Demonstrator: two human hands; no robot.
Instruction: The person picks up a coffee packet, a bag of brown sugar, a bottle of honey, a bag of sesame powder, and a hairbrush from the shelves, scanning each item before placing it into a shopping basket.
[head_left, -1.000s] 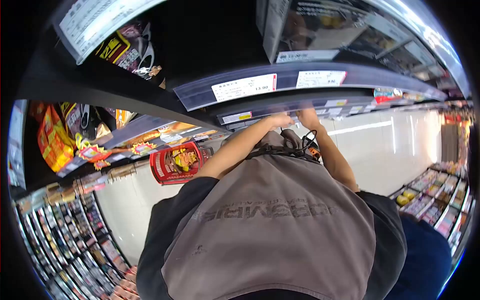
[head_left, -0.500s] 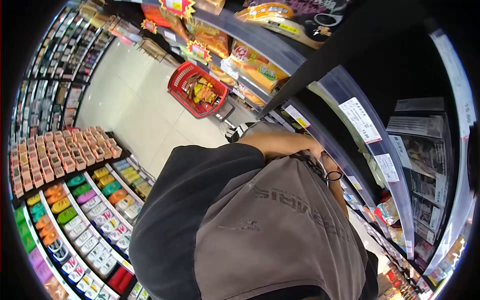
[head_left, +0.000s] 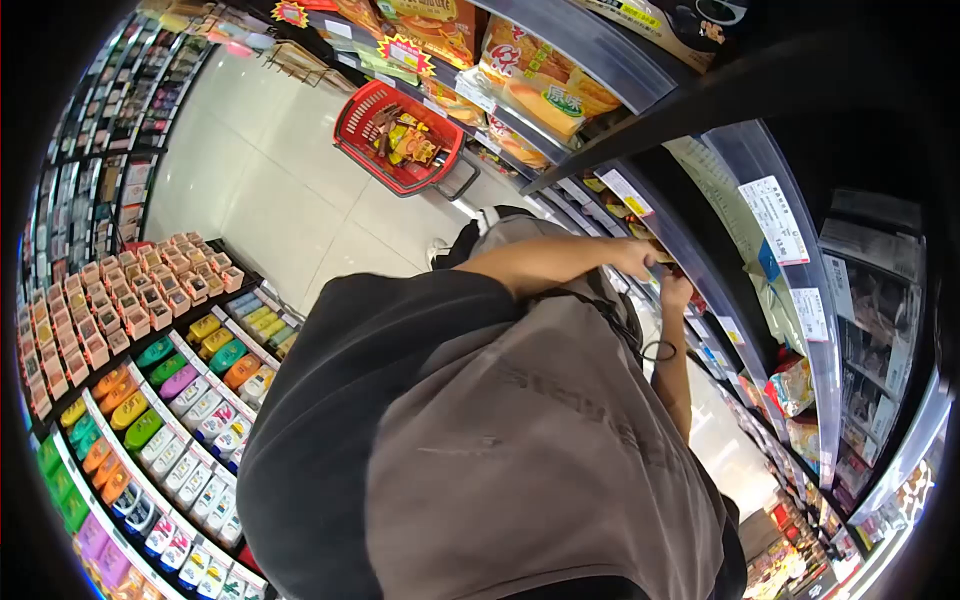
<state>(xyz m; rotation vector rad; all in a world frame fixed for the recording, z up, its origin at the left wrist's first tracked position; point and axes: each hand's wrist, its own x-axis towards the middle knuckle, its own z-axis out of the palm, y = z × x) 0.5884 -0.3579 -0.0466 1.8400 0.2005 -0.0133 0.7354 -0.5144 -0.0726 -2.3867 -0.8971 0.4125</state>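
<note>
At the edge of a shelf in the head view, my left hand (head_left: 637, 258) reaches across from the left with its fingers curled. Close beside it is my right hand (head_left: 677, 290), fingers bent and pressed together. A small reddish and yellowish item shows between the two hands, too small to name. Both hands are in front of a shelf price rail (head_left: 690, 262). Dark cords (head_left: 625, 310) hang by the front of my grey-brown top (head_left: 520, 430), near the right forearm.
A red shopping basket (head_left: 350, 135) with yellow and brown packets stands on the pale tiled floor (head_left: 270, 170). Bread packages (head_left: 545, 80) fill the shelf ahead. Coloured bottles (head_left: 180, 385) and pink boxes (head_left: 110, 300) line the left shelves. A dark shelf panel (head_left: 760, 85) juts out overhead.
Both hands have come up and out from behind the top's fabric, and their fingers show more now. The view has shifted slightly, and the basket sits a little higher in it.
</note>
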